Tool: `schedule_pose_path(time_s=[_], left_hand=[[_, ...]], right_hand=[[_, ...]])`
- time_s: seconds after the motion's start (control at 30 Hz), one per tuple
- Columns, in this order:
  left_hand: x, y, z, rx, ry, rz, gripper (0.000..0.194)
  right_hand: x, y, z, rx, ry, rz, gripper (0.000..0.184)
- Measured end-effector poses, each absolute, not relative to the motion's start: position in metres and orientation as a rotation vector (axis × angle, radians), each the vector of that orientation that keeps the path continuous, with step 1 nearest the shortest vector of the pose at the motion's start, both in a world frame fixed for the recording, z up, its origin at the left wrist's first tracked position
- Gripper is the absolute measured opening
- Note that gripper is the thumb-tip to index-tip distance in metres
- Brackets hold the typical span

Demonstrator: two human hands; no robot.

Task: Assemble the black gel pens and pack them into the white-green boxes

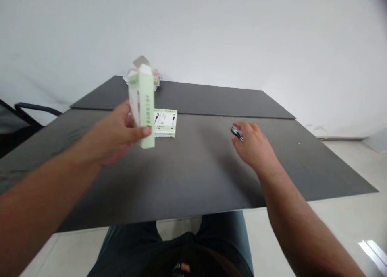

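In the head view my left hand [122, 134] is closed around a narrow pale green and white cardboard box [146, 104]. It is lifted above the table and stands nearly upright, its top flap open. What is inside the box does not show. My right hand [250, 144] is closed, low over the right half of the table, and pinches a small black and silver piece [236, 133]. Its kind is hard to make out, as the fingers cover part of it. Flat green and white boxes [165, 122] printed with a cable picture lie on the table just beyond the held box.
The dark grey table [187, 172] has a seam across it towards the back. A pink and green patterned item [156, 79] sits at the back, partly behind the raised box. A black chair armrest [38, 107] is at the left edge, and a white wall [205, 35] rises behind.
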State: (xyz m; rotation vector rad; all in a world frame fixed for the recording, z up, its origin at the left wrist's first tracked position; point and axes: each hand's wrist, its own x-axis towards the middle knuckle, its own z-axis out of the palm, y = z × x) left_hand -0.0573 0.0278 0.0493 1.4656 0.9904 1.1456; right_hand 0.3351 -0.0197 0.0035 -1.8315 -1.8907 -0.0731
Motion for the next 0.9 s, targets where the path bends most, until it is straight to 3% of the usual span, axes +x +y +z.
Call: schedule_pose_path(time_s=[0.13, 0.23, 0.4, 0.7, 0.9], left_hand=[[0.01, 0.003, 0.0, 1.411, 0.91, 1.171, 0.086], [0.038, 0.004, -0.021, 1.519, 0.936, 1.126, 0.067], [0.045, 0.011, -0.025, 1.712, 1.034, 1.028, 0.057], [0.031, 0.011, -0.028, 1.834, 1.096, 0.998, 0.057], [0.036, 0.008, -0.026, 1.83, 1.088, 1.024, 0.059]], right_hand=[[0.37, 0.008, 0.003, -2.296, -1.997, -0.029, 0.062], [0.38, 0.023, -0.007, -2.368, -2.046, 0.074, 0.057], [0.388, 0.034, -0.014, -2.405, -2.034, 0.21, 0.044], [0.381, 0.025, -0.019, -2.347, -1.887, 0.277, 0.037], [0.369, 0.022, -0.009, -1.985, -1.626, 0.335, 0.031]])
